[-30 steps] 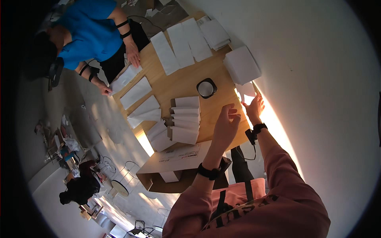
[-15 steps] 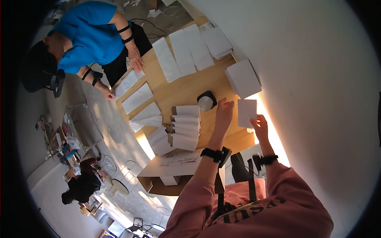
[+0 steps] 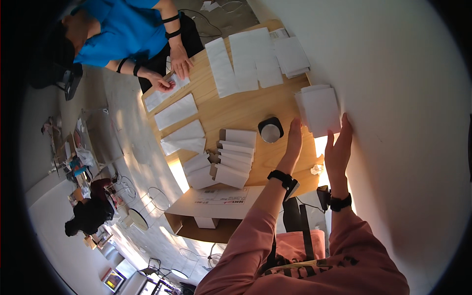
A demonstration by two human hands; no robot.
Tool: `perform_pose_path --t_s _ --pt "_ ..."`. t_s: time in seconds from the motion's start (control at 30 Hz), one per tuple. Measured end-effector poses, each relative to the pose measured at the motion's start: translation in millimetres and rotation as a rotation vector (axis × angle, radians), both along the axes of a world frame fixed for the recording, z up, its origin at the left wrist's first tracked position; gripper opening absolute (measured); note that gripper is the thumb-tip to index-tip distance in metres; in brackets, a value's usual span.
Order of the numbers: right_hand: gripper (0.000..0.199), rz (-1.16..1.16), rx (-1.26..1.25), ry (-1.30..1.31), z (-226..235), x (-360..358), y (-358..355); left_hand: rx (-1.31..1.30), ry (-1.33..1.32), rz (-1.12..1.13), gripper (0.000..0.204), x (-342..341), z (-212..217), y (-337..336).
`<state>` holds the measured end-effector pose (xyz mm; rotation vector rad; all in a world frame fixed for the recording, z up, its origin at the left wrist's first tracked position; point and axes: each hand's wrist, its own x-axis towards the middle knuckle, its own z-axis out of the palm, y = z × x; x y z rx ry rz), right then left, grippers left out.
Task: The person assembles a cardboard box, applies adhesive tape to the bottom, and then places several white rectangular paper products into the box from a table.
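Note:
A stack of flat white cartons (image 3: 320, 110) lies at the table's right edge, next to the wall. My left hand (image 3: 294, 140) is held along its left side, fingers stretched out; whether they touch the stack is hard to make out. My right hand (image 3: 339, 147) is at the near right corner of the stack, open, with its thumb apart from its straight fingers and the fingertips by the stack's edge. Left of my left hand stands a black square-based item with a round, pale top (image 3: 271, 133). A row of overlapping folded white cartons (image 3: 235, 160) lies further left.
White sheets (image 3: 243, 61) and another white stack (image 3: 291, 55) cover the far side of the wooden table (image 3: 231, 110). Across it, a co-worker in blue (image 3: 128, 37) handles a white piece. An open cardboard box (image 3: 216, 199) stands at the near edge. A wall (image 3: 388, 118) rises on the right.
The white carton in my right hand has gone onto the stack, and that hand has let go. Both hands moved forward to the stack's sides. The co-worker's left-side hand has lifted and curled.

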<state>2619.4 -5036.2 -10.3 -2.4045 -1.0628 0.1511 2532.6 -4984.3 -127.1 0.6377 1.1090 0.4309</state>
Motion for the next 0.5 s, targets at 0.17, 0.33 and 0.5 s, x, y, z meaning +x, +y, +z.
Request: perform_pose_path --t_s 0.17,0.33,0.5 --pt "0.054 0.113 -0.127 -0.085 -10.3 2.2 2.8 -0.028 -0.196 0.050 0.063 17.2 6.9 -0.6" --pt "0.053 0.148 -0.033 0.102 -16.9 5.2 4.1 0.025 -0.272 0.140 0.056 23.0 14.3 -0.9" --pt "0.053 0.159 -0.020 0.126 -16.7 3.0 2.4 -0.034 -0.188 0.129 0.063 17.8 -13.4 -1.3"
